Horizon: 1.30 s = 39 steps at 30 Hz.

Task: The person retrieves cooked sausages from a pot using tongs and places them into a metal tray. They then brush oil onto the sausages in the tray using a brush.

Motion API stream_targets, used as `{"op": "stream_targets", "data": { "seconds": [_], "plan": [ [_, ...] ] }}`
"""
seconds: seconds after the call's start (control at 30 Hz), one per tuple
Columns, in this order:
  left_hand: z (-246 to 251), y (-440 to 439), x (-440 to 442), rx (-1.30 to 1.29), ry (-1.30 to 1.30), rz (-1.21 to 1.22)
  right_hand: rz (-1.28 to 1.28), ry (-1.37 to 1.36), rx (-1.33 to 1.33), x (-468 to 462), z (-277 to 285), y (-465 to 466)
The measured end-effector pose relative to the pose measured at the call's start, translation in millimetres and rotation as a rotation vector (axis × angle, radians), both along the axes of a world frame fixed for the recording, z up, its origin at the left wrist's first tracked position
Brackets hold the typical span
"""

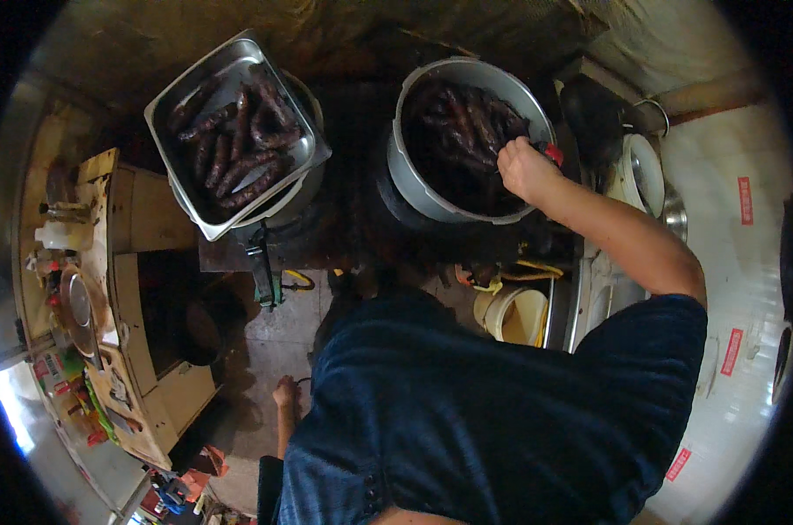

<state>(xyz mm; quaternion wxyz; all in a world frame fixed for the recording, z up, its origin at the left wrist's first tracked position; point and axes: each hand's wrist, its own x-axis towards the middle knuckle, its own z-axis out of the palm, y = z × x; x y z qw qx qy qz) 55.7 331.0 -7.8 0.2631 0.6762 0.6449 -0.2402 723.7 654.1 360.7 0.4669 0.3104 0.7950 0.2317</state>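
Note:
My right hand (522,172) reaches over the right rim of a large round metal pot (406,177), fingers curled at its dark contents. Whether it grips something there is unclear. A red part (554,155) shows beside the wrist. Long, dark purplish-brown food pieces (465,125), possibly roots or sausages, lie piled in the pot. To the left, a deep rectangular steel tray (157,141) holds several similar pieces (239,131) and rests over another round pot (285,207). Low beside my body is my left hand (286,392), fingers curled near a thin dark curved thing; its grip is unclear.
On the left, a worn wooden counter holds a handled round pan (80,298) and a wooden cutting board (140,436) with a knife (122,420). A cream bucket (524,315) stands below on the right, near a yellow hose (534,266). A white container (642,174) is further right.

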Motion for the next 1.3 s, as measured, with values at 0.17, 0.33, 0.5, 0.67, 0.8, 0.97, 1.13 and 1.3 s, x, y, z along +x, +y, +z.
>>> {"op": "stream_targets", "data": {
  "seconds": [0.17,0.33,0.5,0.67,0.8,0.97,1.13,1.3],
  "plan": [
    [11.4,22.6,10.3,0.032,-0.195,0.22,-0.024,0.109,-0.076,16.5,-3.5,15.4],
    [21.8,35.7,29.8,-0.034,-0.677,1.209,-0.228,0.352,-0.059,50.5,4.3,22.1],
    [43.6,37.2,50.4,-0.059,-0.68,1.34,-0.465,0.564,0.029,89.7,20.1,-5.4],
    [64.4,38.3,61.5,-0.092,-0.654,1.485,-0.642,0.796,0.153,120.1,20.5,-55.7],
    [62.5,48.6,56.7,-0.088,-0.629,1.355,-0.661,0.868,0.226,123.5,11.7,-81.1],
    [57.9,80.8,45.9,-0.075,-1.034,1.556,-0.433,0.692,0.328,108.1,19.9,-76.4],
    [72.8,117.4,62.3,-0.05,-0.932,1.35,-0.181,0.485,0.331,81.5,21.3,-40.7],
    [86.9,107.3,74.2,0.008,-0.814,1.475,0.022,0.37,0.315,68.0,14.1,-10.7]
  ]
}}
